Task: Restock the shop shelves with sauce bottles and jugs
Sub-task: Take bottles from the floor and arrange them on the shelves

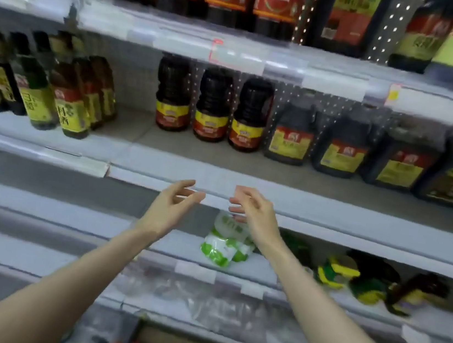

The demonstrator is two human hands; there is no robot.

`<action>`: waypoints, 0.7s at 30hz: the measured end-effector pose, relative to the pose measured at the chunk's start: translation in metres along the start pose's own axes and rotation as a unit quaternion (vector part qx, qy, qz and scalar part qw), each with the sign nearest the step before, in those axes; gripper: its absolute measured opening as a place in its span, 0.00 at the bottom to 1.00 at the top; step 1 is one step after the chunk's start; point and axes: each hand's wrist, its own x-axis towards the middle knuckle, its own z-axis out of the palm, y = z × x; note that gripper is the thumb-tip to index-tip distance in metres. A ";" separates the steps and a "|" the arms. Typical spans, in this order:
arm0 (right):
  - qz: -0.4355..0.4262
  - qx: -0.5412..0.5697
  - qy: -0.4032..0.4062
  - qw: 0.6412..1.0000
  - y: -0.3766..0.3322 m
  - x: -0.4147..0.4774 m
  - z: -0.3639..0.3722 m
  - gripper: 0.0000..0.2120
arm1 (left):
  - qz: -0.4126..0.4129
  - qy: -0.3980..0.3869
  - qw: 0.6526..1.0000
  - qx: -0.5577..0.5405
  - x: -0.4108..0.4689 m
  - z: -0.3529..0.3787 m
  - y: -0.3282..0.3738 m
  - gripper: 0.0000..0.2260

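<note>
Nothing is held: the left hand (170,207) and right hand (252,208) are spread loosely. Three dark sauce bottles (213,105) are seen on the shelf (290,179) above them.

I see the left hand (170,207) and right hand (251,212) bare, both slender. The left forearm (67,280) and right forearm (325,308) are slim and uncovered down to the frame's lower edge. Blur hides the fingernails from me.

Three dark ribbed sauce bottles (213,106) upright, side by side, well back on the middle shelf (182,151) — yellow-and-red labels facing out. Just right of them, a row of squat dark jugs (341,146), upright, labels red over yellow. Far left, slim bottles (70,99) in close files — green and amber.
</note>
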 end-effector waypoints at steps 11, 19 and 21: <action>0.145 0.018 0.006 0.989 0.212 -0.029 0.014 0.03 | -0.170 -0.020 0.985 0.009 -0.032 0.059 -0.194 0.36; 0.268 -0.001 0.032 0.963 0.398 -0.077 0.029 0.04 | -0.313 -0.049 0.948 0.001 -0.081 0.111 -0.374 0.07; 0.307 0.000 0.040 0.951 0.442 -0.091 0.034 0.03 | -0.337 -0.050 0.940 -0.007 -0.092 0.125 -0.416 0.13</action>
